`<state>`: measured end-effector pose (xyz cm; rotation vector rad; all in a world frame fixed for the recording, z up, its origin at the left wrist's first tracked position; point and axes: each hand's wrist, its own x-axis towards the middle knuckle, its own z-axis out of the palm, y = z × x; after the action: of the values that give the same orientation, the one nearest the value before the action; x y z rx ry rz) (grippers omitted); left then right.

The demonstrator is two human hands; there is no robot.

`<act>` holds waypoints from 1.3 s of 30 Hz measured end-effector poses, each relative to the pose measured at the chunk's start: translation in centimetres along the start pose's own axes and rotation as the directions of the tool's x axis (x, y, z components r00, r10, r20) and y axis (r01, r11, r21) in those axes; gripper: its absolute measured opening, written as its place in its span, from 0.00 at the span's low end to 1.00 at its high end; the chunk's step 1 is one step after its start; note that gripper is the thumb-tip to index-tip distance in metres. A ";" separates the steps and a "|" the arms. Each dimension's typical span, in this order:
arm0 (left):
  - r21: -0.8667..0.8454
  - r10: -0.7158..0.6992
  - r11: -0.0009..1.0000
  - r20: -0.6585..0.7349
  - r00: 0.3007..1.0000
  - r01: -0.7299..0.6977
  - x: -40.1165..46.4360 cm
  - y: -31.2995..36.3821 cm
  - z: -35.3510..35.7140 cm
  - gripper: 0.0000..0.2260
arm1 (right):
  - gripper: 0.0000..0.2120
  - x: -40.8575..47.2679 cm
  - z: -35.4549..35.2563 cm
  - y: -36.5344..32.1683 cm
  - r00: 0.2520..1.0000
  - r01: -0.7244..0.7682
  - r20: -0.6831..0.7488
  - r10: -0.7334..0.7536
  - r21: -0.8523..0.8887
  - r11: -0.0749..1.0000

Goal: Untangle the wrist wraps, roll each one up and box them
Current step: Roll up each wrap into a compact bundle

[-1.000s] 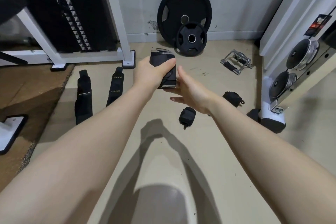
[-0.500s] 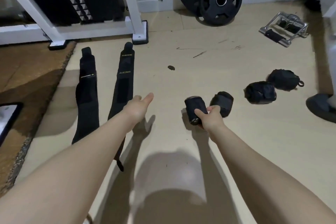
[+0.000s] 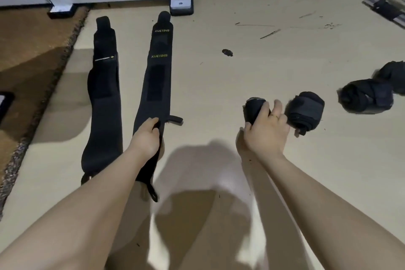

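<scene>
L hand (image 3: 146, 138) grips flat wrap (image 3: 156, 85), R hand (image 3: 266, 129) on rolled wrap (image 3: 254, 108)

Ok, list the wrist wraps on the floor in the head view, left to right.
Flat wrap with white label → flat XUEYING wrap gripped by the left hand → rolled wrap under the right hand → rolled wrap beside it → rolled wrap further right.

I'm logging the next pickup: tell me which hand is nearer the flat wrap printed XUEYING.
Left. The left hand grips the XUEYING wrap at its near end, fingers curled over its edge. The right hand is well off to its right, on a rolled wrap.
</scene>
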<state>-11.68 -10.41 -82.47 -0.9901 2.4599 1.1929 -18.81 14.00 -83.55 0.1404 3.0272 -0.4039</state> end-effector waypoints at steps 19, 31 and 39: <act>-0.568 -0.078 0.797 0.241 0.967 0.206 -1.0 4.4 -1.9 0.06 | 0.08 -4.6 -1.2 -9.5 0.703 -0.587 0.660 -0.266 0.749 0.306; -0.536 -0.034 0.834 0.189 0.981 0.132 -14.9 13.1 -3.2 0.16 | 0.24 -5.5 -14.8 -4.5 0.785 -0.335 0.559 -0.266 0.745 0.576; -0.162 -0.205 0.953 0.274 0.940 0.255 -19.8 9.2 -1.3 0.06 | 0.12 -11.7 -14.0 2.4 0.649 -0.339 0.748 -0.141 0.450 0.826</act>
<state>-2.96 1.97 -66.71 -1.0668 1.9985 1.4013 -7.92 19.07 -69.53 0.1331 1.9691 -1.0330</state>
